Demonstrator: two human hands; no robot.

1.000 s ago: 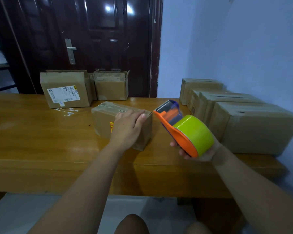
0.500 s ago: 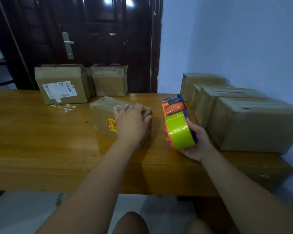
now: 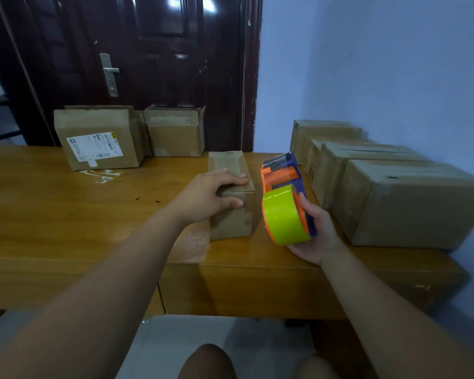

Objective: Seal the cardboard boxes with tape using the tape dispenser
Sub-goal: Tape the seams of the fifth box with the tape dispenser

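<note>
Under the left hand [image 3: 214,196], a small box [image 3: 231,212] on the counter [image 3: 66,214].
Its fingers clasp the box's near top edge; just to its right, the right hand [image 3: 316,233] is wrapped round the tape dispenser [image 3: 281,184]. Right of that hand a row of larger boxes [image 3: 411,203] crowds close; beyond the left hand sit two boxes [image 3: 99,138].

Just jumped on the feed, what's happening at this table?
A person is sealing cardboard boxes. Their left hand grips the near end of the small box on the wooden table. The right hand holds the tape dispenser, loaded with a yellow-green roll, just right of that box and not touching it. Other boxes line the wall and stand by the door.
</note>
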